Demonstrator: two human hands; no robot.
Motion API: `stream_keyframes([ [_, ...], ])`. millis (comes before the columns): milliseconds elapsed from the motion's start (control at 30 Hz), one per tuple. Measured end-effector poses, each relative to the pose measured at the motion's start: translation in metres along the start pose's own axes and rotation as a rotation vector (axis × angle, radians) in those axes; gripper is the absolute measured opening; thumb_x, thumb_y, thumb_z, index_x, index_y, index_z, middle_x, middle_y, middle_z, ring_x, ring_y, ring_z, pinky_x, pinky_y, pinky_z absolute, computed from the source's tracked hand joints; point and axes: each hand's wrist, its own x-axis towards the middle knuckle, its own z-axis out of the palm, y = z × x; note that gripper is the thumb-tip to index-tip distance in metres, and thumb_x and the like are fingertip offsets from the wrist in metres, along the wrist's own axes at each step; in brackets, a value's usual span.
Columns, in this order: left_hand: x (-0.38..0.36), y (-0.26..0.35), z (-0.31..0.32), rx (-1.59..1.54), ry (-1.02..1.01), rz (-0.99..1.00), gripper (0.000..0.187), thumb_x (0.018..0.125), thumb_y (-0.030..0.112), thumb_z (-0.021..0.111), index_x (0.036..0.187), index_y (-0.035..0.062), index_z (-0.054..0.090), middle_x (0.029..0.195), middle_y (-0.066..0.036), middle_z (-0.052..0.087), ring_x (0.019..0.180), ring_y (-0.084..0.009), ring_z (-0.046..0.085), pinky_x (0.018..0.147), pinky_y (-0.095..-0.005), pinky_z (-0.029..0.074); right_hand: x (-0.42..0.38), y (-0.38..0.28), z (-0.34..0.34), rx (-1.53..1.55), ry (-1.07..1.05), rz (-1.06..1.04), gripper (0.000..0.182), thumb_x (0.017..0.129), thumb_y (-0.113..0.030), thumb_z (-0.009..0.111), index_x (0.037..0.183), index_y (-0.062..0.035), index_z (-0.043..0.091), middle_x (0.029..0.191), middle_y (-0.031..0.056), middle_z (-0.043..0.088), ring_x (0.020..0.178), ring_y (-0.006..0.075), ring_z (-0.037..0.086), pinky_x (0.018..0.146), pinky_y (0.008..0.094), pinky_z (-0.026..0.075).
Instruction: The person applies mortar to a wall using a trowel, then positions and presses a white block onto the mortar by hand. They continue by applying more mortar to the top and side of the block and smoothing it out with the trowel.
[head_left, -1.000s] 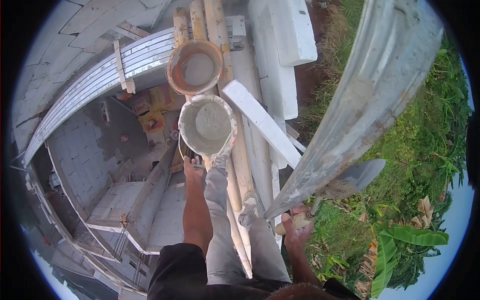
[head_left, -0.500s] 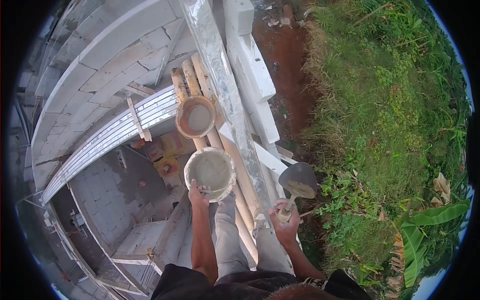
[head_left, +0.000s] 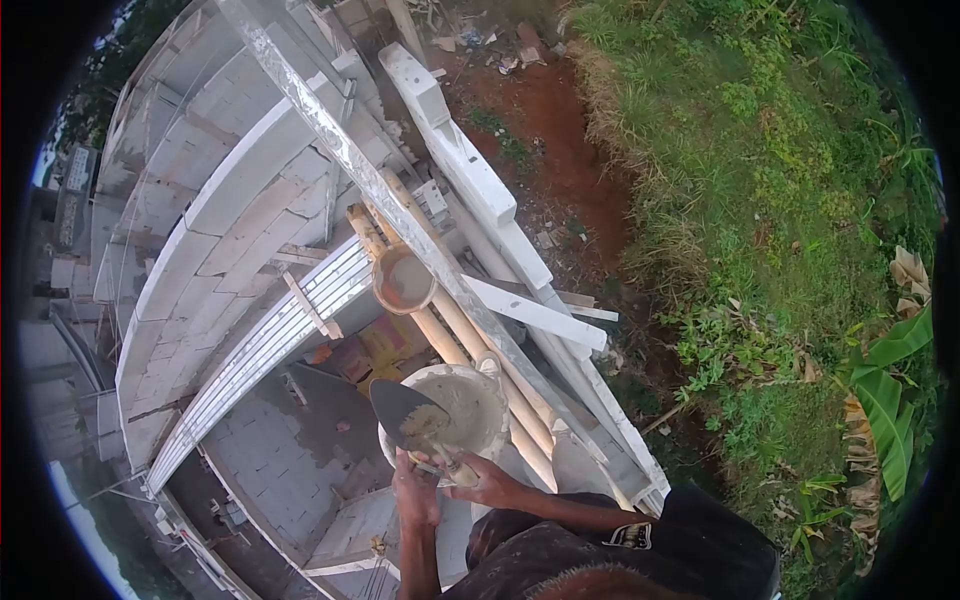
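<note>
I look down from a bamboo scaffold [head_left: 500, 395]. A white bucket [head_left: 492, 432] of grey mortar rests on the poles in front of me. My left hand [head_left: 413, 497] grips the bucket's near rim. My right hand [head_left: 487, 482] holds a trowel [head_left: 403, 410] by its wooden handle. The mortar-smeared blade lies over the left side of the bucket. My dark shorts fill the bottom of the view.
An orange bucket [head_left: 405, 281] sits farther along the poles. A long metal straightedge [head_left: 371, 175] runs diagonally past both buckets. White block walls [head_left: 468, 172] flank the scaffold, with a tiled room floor [head_left: 270, 450] far below left and grass [head_left: 780, 200] below right.
My right hand swung the trowel from the right side across to the bucket. The straightedge went from close on my right to lying farther off. My left hand stayed at the bucket.
</note>
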Motion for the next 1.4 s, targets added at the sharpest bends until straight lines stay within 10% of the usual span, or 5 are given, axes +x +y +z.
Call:
stream_keyframes([
  [267,-0.009,0.025,-0.04,1.103,-0.219,0.384,0.064,0.104,0.048,0.03,0.111,-0.0062,0.063,0.096,-0.014,0.064,0.098,-0.0323,0.056,0.095,-0.0417,0.039,-0.048,-0.063,-0.007,0.253,-0.122,0.053,0.059,0.087,-0.029,0.075,0.134,-0.0025,0.049,0.114,0.0094,0.059,0.11,0.0171,0.054,0.097,0.0333,0.042],
  [433,0.061,0.122,0.033,0.948,-0.119,0.668,0.041,0.102,0.034,0.051,0.112,-0.0042,0.061,0.105,-0.013,0.062,0.099,-0.0195,0.057,0.09,-0.0371,0.046,-0.08,-0.095,-0.021,0.512,0.007,0.231,0.034,0.088,-0.022,0.074,0.113,-0.0077,0.054,0.092,-0.0004,0.055,0.083,0.0077,0.054,0.073,0.025,0.044],
  [700,0.19,0.067,0.216,0.917,-0.126,0.668,0.098,0.093,0.039,0.066,0.155,0.0073,-0.003,0.155,-0.023,0.025,0.136,-0.0339,0.038,0.106,-0.0463,0.039,-0.146,-0.117,-0.023,0.604,0.442,0.159,0.031,0.087,-0.023,0.076,0.103,-0.0091,0.055,0.082,-0.0023,0.056,0.067,0.0055,0.053,0.058,0.0233,0.042],
  [1133,0.27,0.083,0.22,0.845,-0.138,0.673,0.08,0.094,0.043,0.059,0.154,0.0127,0.016,0.148,-0.025,0.035,0.127,-0.0444,0.047,0.093,-0.0686,0.045,-0.243,-0.051,-0.018,0.941,1.142,-0.101,0.035,0.085,-0.018,0.076,0.108,-0.0053,0.053,0.093,0.0024,0.053,0.075,0.0115,0.056,0.071,0.0277,0.053],
  [1400,0.329,0.121,0.251,1.015,-0.374,0.702,0.097,0.09,0.051,0.062,0.15,-0.0043,0.009,0.149,-0.025,0.035,0.129,-0.0442,0.046,0.098,-0.0568,0.049,-0.294,-0.027,-0.024,0.902,1.326,-0.226,0.037,0.085,-0.024,0.075,0.109,-0.0059,0.054,0.094,0.0015,0.055,0.08,0.0103,0.057,0.069,0.0291,0.051],
])
